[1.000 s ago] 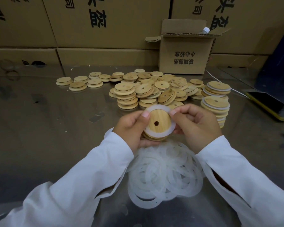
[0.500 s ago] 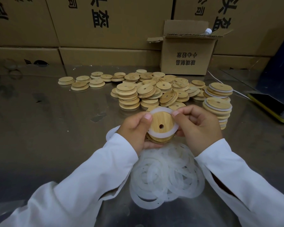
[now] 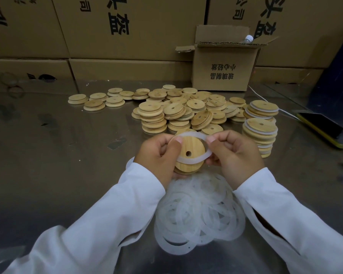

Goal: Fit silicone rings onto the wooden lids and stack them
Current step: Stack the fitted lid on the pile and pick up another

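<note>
A round, pale wooden lid [image 3: 193, 146] with a small hole through it is held above the reflective steel table [image 3: 57, 155], with its face tilted toward the camera. The lid is gripped by the left hand [image 3: 156, 155], whose fingers are curled beneath it and whose thumb is pressed on its upper left edge. A translucent white silicone ring [image 3: 194, 160] is only partly fitted: its far arc is passed round the upper edge of the lid, while its near arc is laid across the lid face just below the hole. The ring is pinched at its right side by the thumb and curled fingers of the right hand [image 3: 236, 157]. Directly below the hands, a pile of loose rings [image 3: 200, 212] of the same material is spread on the table. Beyond the hands, a heap of bare lids [image 3: 186, 109] is arranged in short stacks and singles, and two stacks of ringed lids [image 3: 259, 133] are placed to its right. At the back, a small open cardboard box [image 3: 222, 70] is set upright with its flaps raised. A white-capped clear bottle [image 3: 248, 38] is seen projecting from its top, and its other contents are hidden. Large closed printed cartons [image 3: 137, 26] are lined up behind it. A yellow-edged phone [image 3: 325, 127] is laid near the right table edge.
</note>
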{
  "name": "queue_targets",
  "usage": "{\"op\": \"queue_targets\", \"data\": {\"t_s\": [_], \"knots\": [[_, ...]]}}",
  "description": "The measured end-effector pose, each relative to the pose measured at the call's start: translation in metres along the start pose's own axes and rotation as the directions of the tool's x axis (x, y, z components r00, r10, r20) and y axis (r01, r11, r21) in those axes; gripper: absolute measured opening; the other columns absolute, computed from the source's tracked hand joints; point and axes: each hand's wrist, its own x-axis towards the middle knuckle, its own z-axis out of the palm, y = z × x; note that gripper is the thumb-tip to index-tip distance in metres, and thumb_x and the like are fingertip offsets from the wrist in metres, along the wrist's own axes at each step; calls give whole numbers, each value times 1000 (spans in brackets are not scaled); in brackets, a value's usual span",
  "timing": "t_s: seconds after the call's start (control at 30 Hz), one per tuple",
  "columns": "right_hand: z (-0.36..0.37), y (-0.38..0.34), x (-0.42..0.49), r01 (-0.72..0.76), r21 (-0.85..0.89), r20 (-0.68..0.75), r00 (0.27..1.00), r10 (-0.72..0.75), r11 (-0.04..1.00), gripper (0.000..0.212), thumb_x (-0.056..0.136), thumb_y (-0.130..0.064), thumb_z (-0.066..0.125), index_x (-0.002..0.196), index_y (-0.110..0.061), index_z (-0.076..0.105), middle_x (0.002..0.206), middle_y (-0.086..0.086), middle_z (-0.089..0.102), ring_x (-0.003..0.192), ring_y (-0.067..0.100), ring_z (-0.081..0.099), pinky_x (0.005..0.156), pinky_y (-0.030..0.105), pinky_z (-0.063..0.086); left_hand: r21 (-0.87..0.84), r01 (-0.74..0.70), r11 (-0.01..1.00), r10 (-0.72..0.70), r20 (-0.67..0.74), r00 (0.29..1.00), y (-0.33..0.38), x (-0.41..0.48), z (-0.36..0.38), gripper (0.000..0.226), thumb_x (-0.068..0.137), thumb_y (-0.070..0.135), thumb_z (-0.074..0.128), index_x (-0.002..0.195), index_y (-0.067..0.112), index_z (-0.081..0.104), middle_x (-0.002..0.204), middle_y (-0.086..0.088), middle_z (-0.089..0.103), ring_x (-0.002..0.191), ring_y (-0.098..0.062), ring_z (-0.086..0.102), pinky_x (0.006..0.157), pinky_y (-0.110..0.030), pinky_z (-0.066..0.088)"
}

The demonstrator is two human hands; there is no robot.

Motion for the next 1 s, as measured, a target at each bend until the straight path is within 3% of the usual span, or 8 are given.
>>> {"op": "queue_targets", "data": {"t_s": [0.2, 0.47, 0.67, 0.73, 0.87, 1.0], "knots": [[4, 2, 0, -5, -17, 40, 999, 5, 1000, 19, 88, -10, 55, 70, -14, 57, 51, -3, 58, 44, 6, 53, 58, 25, 46, 18, -30, 999, 31, -91, 995, -2, 2, -1, 22, 93, 20, 49, 77, 23, 64, 59, 15, 66, 57, -9, 66, 50, -32, 57], [0, -6, -2, -27, 148, 57, 998, 18, 989, 15, 83, -9, 61, 70, -17, 63, 51, -5, 62, 45, 5, 56, 52, 15, 49, -17, -95, 995, 93, -103, 990, 2, 0, 0, 20, 94, 21, 47, 85, 21, 64, 66, 11, 68, 68, -11, 67, 56, -34, 58], [7, 0, -9, 36, 38, -43, 998, -34, 999, 8, 75, -16, 69, 77, -19, 62, 70, 3, 64, 62, 11, 60, 53, 12, 45, -87, -127, 988, 113, -146, 983, 4, -2, 1, 18, 93, 21, 48, 85, 18, 63, 69, 11, 69, 72, -16, 68, 56, -33, 58], [8, 1, -9, 17, 48, -85, 996, -13, 999, 7, 76, -15, 68, 74, -17, 62, 68, 3, 66, 62, 10, 64, 53, 14, 48, -125, -117, 985, 101, -124, 987, 3, -3, 2, 17, 89, 28, 51, 86, 18, 64, 71, 9, 70, 74, -16, 69, 58, -34, 59], [4, 1, -5, 4, 48, -108, 994, 1, 999, 11, 78, -11, 66, 70, -16, 63, 68, 5, 68, 62, 10, 65, 61, 23, 53, -130, -107, 986, 104, -36, 994, 1, -3, 3, 37, 65, 48, 55, 88, 19, 63, 70, 9, 71, 70, -9, 68, 60, -27, 58], [0, 1, -4, 109, -39, -55, 992, -111, 993, 15, 77, -9, 67, 68, -19, 62, 64, -7, 64, 57, 2, 61, 58, 15, 51, -26, -129, 991, 129, 14, 991, -1, -1, -1, 24, 70, 36, 63, 88, 21, 64, 72, 7, 72, 69, -2, 67, 61, -15, 51]]}}
